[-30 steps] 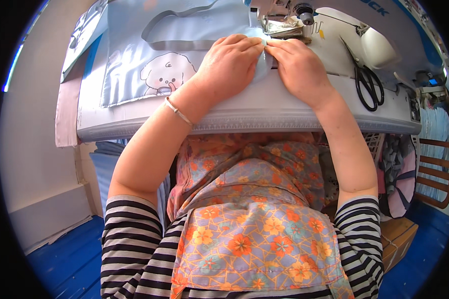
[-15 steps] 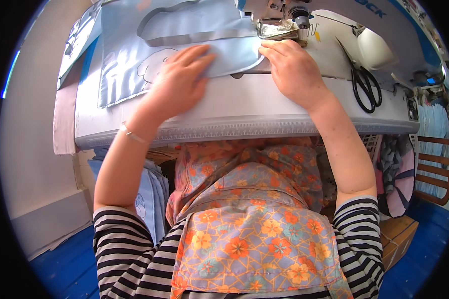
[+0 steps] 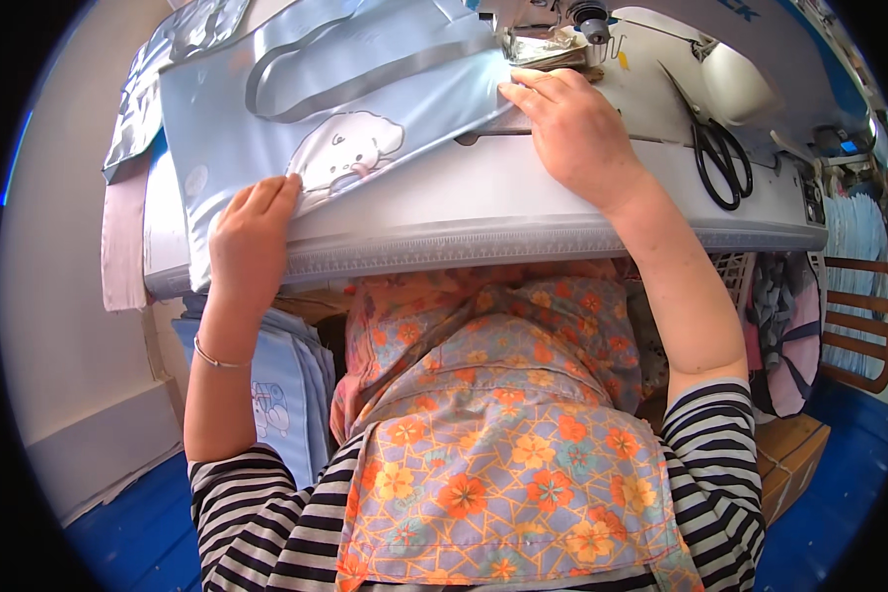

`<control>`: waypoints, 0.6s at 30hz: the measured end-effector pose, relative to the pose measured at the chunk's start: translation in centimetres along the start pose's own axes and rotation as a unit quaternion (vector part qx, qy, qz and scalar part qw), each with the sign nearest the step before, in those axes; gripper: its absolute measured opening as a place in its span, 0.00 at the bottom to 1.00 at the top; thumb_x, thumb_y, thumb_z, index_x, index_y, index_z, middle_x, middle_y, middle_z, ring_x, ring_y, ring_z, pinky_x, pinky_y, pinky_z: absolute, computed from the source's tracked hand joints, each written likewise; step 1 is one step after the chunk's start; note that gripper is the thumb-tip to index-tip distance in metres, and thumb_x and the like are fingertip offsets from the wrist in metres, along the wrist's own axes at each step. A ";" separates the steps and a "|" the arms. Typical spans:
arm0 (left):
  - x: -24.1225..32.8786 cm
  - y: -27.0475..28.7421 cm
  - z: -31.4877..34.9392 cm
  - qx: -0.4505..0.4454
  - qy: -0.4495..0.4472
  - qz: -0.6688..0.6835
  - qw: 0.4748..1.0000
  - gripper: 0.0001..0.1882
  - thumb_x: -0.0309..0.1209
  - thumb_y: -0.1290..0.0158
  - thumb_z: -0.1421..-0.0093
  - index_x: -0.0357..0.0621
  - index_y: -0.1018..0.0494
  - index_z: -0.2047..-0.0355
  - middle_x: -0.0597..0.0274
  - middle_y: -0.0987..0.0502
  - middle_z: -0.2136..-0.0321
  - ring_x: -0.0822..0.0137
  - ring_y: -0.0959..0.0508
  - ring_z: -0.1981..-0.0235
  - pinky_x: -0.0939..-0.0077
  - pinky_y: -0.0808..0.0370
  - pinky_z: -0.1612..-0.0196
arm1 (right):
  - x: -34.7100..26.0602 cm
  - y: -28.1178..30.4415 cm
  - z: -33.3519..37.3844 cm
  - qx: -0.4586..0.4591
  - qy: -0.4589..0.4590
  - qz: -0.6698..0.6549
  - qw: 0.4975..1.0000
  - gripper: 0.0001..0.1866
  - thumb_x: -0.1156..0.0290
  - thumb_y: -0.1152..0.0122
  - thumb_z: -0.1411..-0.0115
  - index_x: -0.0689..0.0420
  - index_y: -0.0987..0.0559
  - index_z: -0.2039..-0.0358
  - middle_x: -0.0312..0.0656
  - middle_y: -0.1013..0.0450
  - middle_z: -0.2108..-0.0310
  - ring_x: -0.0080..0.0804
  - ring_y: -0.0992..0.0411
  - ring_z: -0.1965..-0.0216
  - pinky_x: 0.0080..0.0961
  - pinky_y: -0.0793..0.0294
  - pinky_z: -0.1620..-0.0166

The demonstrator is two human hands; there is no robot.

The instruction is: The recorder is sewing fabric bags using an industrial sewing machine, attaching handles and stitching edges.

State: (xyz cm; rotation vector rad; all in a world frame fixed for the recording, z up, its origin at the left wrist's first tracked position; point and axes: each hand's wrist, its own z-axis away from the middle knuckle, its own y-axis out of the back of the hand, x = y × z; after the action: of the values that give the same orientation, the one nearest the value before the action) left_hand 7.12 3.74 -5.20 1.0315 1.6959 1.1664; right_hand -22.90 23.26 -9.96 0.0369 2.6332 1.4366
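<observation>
A light blue fabric bag (image 3: 237, 148) with a printed white cartoon dog and a grey strap handle (image 3: 385, 79) lies slantwise on the sewing table. Its right end reaches to the sewing machine's needle area (image 3: 503, 44). My left hand (image 3: 250, 232) is closed on the bag's near edge, left of the dog print, thumb hidden. At the bag's right edge, close beside the needle area, my right hand (image 3: 580, 133) pinches the fabric between thumb and fingers.
Black-handled scissors (image 3: 715, 148) lie right of my right hand. A ruler strip (image 3: 444, 247) runs along the table's front edge. Folded blue pieces (image 3: 291, 385) hang below at the left. More blue fabric (image 3: 133, 118) lies at the far left, and a wooden rack (image 3: 863, 316) stands right.
My left hand has slid left and toward me, from lying on the fabric to gripping its edge. The bag has swung round, its left end nearer me, uncovering the dog print. My right hand stays near the needle.
</observation>
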 end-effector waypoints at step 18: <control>10.3 4.5 0.0 -0.147 -0.157 0.193 0.957 0.14 0.26 0.46 0.51 0.38 0.28 0.62 0.61 0.27 0.71 0.60 0.22 0.73 0.67 0.25 0.71 | -0.1 0.4 -0.1 -0.002 0.006 -0.012 1.000 0.20 0.80 0.45 0.44 0.57 0.21 0.51 0.40 0.24 0.49 0.39 0.28 0.51 0.34 0.27 0.45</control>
State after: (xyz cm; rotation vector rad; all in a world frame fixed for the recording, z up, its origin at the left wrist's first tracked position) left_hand 4.50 14.35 -2.60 1.3126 1.0628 1.3653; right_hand -22.78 23.39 -9.59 -0.0035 2.6316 1.4389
